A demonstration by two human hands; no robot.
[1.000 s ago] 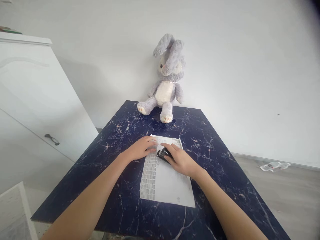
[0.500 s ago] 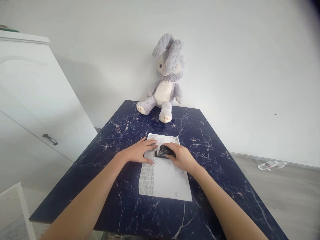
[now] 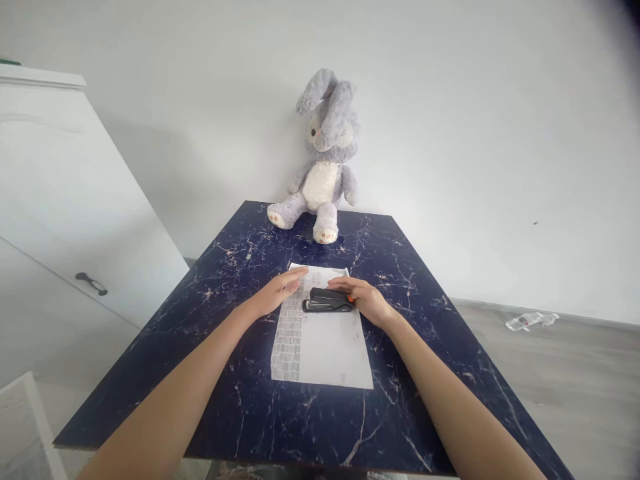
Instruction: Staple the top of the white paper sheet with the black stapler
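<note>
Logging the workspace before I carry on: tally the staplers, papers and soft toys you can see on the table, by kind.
Stapler: 1
Paper: 1 (top sheet; any beneath can't be told)
Soft toy: 1
Total: 3 visible

A blue marbled table [image 3: 330,423] bears paper [image 3: 335,350] and a plush rabbit [image 3: 321,185].

Stapler [image 3: 327,301] at the right grip [image 3: 367,301]: black, orange accent. Paper [image 3: 333,350] below that grip: white, grey block pattern. Bench [image 3: 280,423]: dark blue, pale marble veining. Plush rabbit [image 3: 320,183]: lilac-grey and cream. Cabinet [image 3: 75,193]: white.
</note>
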